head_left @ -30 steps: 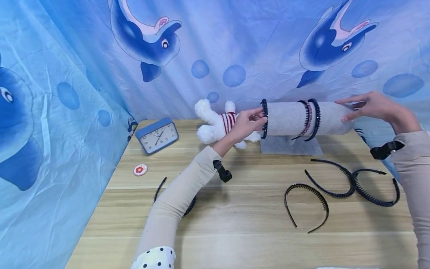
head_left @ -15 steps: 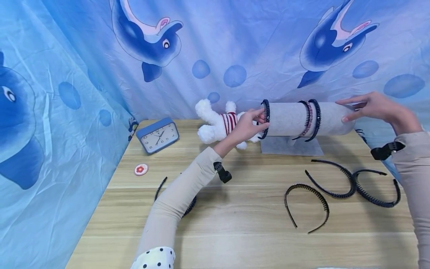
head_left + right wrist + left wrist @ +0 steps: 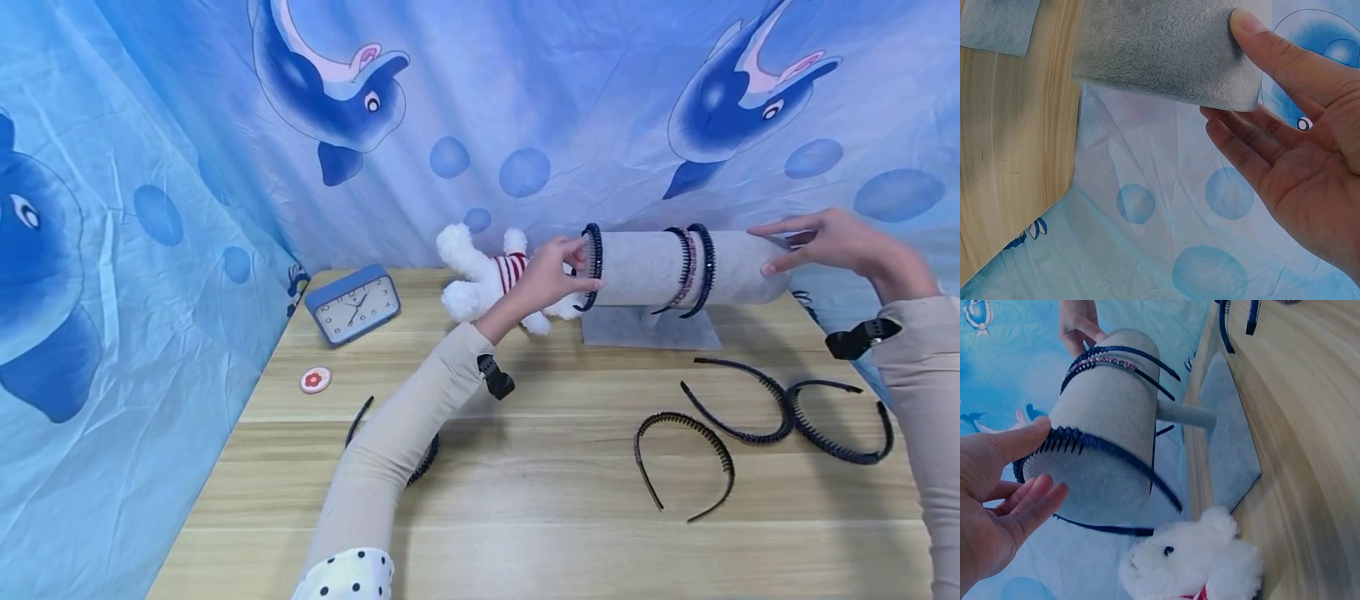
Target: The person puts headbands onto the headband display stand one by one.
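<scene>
A grey padded headband stand (image 3: 637,268), a horizontal roll on a short post, stands at the back of the table. Near its left end sits a dark toothed headband (image 3: 1129,459). My left hand (image 3: 543,275) has its thumb tip touching that headband, with the other fingers spread loosely by the roll's end face. At the other end, my right hand (image 3: 1310,125) holds the roll with the thumb on one side and fingers on the other. Between the hands, a pink-beaded headband (image 3: 688,267) and a dark headband (image 3: 707,268) circle the roll close together.
A white plush toy (image 3: 476,279) in a striped top lies behind the left hand. A blue alarm clock (image 3: 352,305) and a round flower badge (image 3: 315,380) are at the left. Loose headbands (image 3: 712,442) lie at front right; another (image 3: 426,462) is partly under the left sleeve.
My left thumb and fingers have loosened from the left headband, which has shifted slightly right along the roll. The right hand keeps its place at the roll's end.
</scene>
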The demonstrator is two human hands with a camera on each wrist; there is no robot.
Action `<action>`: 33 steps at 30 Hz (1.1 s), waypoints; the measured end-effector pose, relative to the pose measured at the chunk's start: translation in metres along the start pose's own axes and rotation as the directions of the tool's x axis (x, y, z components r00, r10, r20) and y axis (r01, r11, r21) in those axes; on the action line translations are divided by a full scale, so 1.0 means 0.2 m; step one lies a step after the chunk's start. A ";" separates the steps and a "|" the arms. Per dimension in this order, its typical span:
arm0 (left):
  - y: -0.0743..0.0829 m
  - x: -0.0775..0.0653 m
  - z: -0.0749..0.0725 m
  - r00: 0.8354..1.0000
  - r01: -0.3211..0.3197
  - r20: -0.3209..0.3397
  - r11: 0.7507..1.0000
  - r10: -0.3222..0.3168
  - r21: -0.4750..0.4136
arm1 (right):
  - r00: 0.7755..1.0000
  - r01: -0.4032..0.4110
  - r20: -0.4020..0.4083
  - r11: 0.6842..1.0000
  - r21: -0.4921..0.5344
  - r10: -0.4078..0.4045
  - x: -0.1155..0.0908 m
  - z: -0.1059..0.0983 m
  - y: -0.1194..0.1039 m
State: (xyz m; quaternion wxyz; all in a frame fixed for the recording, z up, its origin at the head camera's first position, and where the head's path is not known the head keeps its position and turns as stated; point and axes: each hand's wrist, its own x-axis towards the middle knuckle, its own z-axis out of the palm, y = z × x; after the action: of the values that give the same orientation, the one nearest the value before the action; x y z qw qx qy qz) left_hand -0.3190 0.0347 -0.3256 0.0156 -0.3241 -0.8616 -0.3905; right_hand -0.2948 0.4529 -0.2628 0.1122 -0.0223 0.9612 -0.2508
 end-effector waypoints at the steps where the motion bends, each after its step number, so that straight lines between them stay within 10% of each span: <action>1: 0.00 0.00 0.00 1.000 -0.006 -0.004 1.000 0.006 0.003 | 1.000 0.002 0.000 1.000 0.002 -0.002 0.00 0.00 0.00; 33: -0.02 0.10 -0.06 0.983 -0.183 0.019 0.981 0.182 0.061 | 1.000 0.007 -0.003 1.000 0.016 -0.007 -0.01 0.00 -0.01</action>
State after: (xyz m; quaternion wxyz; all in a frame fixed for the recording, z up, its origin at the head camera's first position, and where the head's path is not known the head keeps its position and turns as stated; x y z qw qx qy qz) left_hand -0.3402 0.0358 -0.3142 0.0555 -0.4039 -0.8400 -0.3582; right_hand -0.2934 0.4517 -0.2628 0.1104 -0.0243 0.9593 -0.2590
